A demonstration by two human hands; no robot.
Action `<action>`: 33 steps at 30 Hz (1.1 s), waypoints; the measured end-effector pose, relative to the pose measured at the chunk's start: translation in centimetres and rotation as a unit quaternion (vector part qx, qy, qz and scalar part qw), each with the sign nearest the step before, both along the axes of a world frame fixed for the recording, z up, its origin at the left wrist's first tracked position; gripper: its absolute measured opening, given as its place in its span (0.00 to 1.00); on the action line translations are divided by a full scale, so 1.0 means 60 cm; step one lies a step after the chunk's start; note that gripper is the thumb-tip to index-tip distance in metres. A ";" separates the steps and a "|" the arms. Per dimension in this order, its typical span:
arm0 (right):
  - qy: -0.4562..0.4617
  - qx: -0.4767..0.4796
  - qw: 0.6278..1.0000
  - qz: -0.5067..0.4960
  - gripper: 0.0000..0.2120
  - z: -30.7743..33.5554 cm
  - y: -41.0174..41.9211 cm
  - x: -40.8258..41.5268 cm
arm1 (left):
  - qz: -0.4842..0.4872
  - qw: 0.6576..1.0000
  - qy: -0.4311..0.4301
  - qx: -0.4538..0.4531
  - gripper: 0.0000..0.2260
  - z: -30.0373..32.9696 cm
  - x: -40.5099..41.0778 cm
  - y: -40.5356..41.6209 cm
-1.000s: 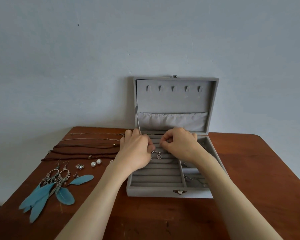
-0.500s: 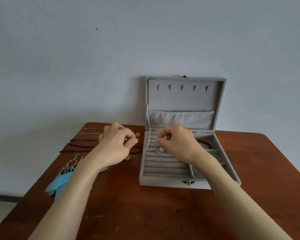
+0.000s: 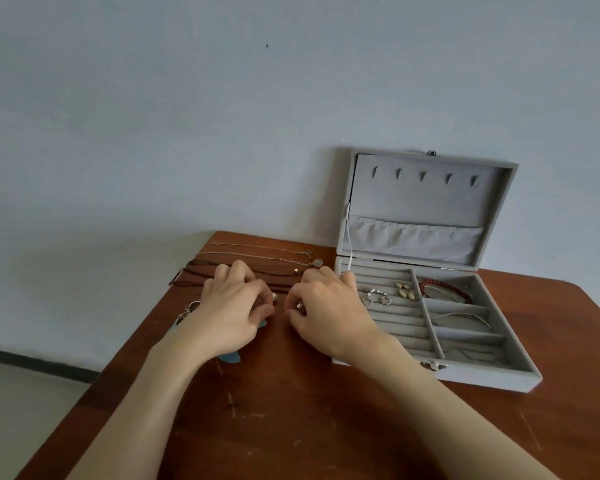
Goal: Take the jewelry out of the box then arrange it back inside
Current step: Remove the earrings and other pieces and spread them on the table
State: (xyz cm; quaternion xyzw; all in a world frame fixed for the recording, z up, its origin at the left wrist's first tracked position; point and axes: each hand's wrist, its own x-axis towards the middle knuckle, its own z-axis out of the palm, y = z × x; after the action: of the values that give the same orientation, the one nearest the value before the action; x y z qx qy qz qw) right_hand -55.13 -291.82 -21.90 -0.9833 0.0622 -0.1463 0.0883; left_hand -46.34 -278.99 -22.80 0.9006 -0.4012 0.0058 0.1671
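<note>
Both hands are down on the bench (image 3: 291,427), just left of the open box (image 3: 465,372). The left hand (image 3: 229,313) has its fingers curled in, thumb and forefinger pinching a small pale bead-like piece (image 3: 274,296). The right hand (image 3: 326,313) is curled too, with a small ring-like piece (image 3: 300,305) caught at its fingertips. The two hands sit near each other without touching.

Behind them, thin chains (image 3: 264,253) and brown cords (image 3: 201,271) lie stretched across the bench. A bit of blue feather (image 3: 230,357) pokes out from under the left wrist, and a silver earring (image 3: 187,310) shows beside it.

The box stands against the wall, lid upright. Its ring rolls carry small silver pieces (image 3: 374,296) and a gold one (image 3: 406,291). A red bracelet (image 3: 445,289) lies in the far right compartment, and a thin bangle (image 3: 463,316) in the next one nearer.
</note>
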 end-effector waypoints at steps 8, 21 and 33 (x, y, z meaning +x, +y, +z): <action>0.007 -0.012 1.000 -0.007 0.12 -0.010 0.011 0.019 | -0.007 1.000 0.007 0.009 0.04 0.001 0.007 0.005; 0.009 0.051 0.999 -0.015 0.09 -0.001 0.013 0.017 | -0.011 1.000 0.012 0.002 0.06 0.008 0.004 0.007; -0.093 0.117 0.981 -0.123 0.04 0.035 -0.121 -0.098 | -0.110 0.981 0.023 -0.156 0.07 0.049 -0.075 -0.051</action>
State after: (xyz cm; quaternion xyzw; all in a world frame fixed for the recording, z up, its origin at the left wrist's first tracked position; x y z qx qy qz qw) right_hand -61.02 -299.07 -19.79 -0.9333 0.1911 -0.2383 0.1889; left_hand -50.83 -282.03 -19.83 0.8138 -0.4879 0.0294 0.3144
